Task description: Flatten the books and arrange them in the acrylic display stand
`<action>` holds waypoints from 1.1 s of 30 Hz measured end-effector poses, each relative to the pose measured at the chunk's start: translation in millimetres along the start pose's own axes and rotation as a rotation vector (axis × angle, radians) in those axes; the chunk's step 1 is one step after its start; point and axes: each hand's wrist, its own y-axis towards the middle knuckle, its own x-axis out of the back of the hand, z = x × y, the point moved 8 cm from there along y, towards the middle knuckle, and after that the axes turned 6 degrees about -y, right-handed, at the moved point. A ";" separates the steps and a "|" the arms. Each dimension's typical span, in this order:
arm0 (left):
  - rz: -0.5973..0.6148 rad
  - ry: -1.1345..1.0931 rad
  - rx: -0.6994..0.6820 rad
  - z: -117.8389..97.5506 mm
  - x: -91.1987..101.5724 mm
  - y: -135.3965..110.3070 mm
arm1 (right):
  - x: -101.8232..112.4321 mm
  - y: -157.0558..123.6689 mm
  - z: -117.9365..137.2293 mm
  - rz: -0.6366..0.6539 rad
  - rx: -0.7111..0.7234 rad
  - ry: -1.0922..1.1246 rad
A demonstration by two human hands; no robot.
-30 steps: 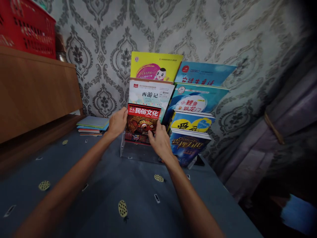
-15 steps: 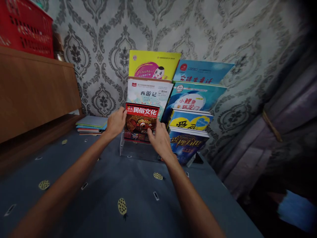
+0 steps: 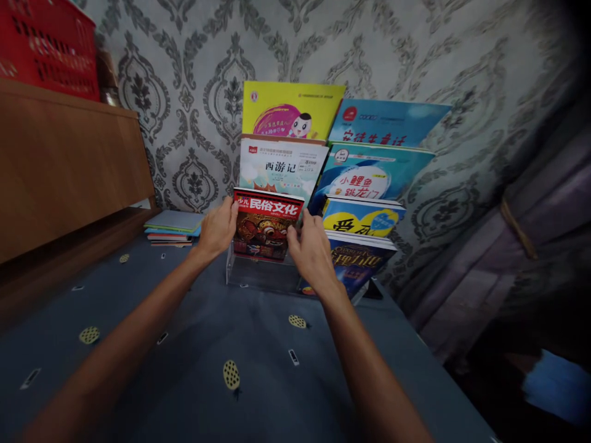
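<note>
A red-covered book (image 3: 263, 231) is held upright between my two hands, just above the front tier of a clear acrylic book rack (image 3: 258, 277). My left hand (image 3: 219, 227) grips its left edge, fingers behind the cover. On the right edge, my right hand (image 3: 313, 249) has its thumb against the front. Behind it stand a white book (image 3: 281, 163) and a yellow book (image 3: 290, 111). To the right, a dark blue book (image 3: 355, 264) is partly covered by my right hand. Above that one are a blue-and-yellow book (image 3: 364, 218), a teal book (image 3: 378, 172) and a blue book (image 3: 392, 123).
A small stack of books (image 3: 173, 224) lies on the blue patterned tablecloth (image 3: 184, 381) at left. A wooden cabinet (image 3: 69, 166) bears a red plastic basket (image 3: 50, 49). Patterned wallpaper rises behind the rack, and a tied curtain (image 3: 489, 246) hangs at right.
Both hands still hold the red book, which looks slightly larger and tilted back more. My right hand has shifted a little right, closing round the edge. The view has moved slightly.
</note>
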 end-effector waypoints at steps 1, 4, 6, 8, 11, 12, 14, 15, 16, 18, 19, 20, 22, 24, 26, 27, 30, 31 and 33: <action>0.007 -0.001 0.000 0.0 0.4 -2.1 | 2.6 0.4 1.1 0.000 0.004 -0.003; 0.019 -0.010 -0.002 0.5 1.8 -6.7 | 9.3 1.2 4.4 -0.001 0.019 -0.007; 0.018 -0.028 -0.006 1.0 2.4 -8.3 | 11.7 1.5 5.9 0.003 0.034 -0.009; 0.014 -0.044 -0.015 1.1 2.4 -9.6 | 13.8 1.7 6.6 -0.007 0.052 -0.004; 0.011 -0.056 -0.033 3.3 0.6 -14.2 | 18.0 2.6 5.3 -0.040 0.071 0.009; 0.008 -0.065 -0.041 5.6 -0.4 -16.9 | 19.7 3.1 4.3 -0.048 0.074 0.015; 0.006 -0.089 -0.047 16.1 -4.1 -24.0 | 24.0 4.5 2.3 -0.055 0.085 0.029; 0.016 -0.094 -0.039 25.3 -7.5 -27.9 | 26.9 5.3 1.6 -0.055 0.093 0.040; 0.033 -0.087 -0.021 37.3 -12.0 -31.6 | 30.4 6.0 1.1 -0.056 0.103 0.052; 0.097 -0.015 0.040 69.2 -23.8 -38.0 | 38.8 6.9 1.4 -0.063 0.128 0.085; 0.127 0.045 0.079 87.8 -29.1 -40.1 | 43.4 7.1 2.4 -0.069 0.143 0.102; 0.153 0.113 0.124 107.4 -33.5 -41.5 | 47.7 7.0 4.2 -0.075 0.160 0.115; 0.186 0.216 0.186 142.4 -38.7 -41.1 | 54.3 6.3 9.5 -0.076 0.192 0.124; 0.194 0.261 0.219 168.9 -40.2 -36.6 | 58.4 5.1 16.3 -0.062 0.214 0.115; 0.203 0.293 0.235 186.9 -41.0 -28.8 | 63.1 3.5 22.8 -0.060 0.218 0.109; 0.213 0.307 0.238 193.3 -42.1 -24.0 | 66.6 2.6 25.6 -0.069 0.213 0.111; 0.275 0.331 0.220 205.2 -50.5 -7.5 | 80.3 -0.6 33.1 -0.113 0.193 0.148; 0.306 0.333 0.208 207.9 -55.1 -2.1 | 84.9 -1.8 35.6 -0.122 0.192 0.163; 0.377 0.336 0.191 213.8 -65.3 7.1 | 92.8 -3.8 40.7 -0.127 0.200 0.181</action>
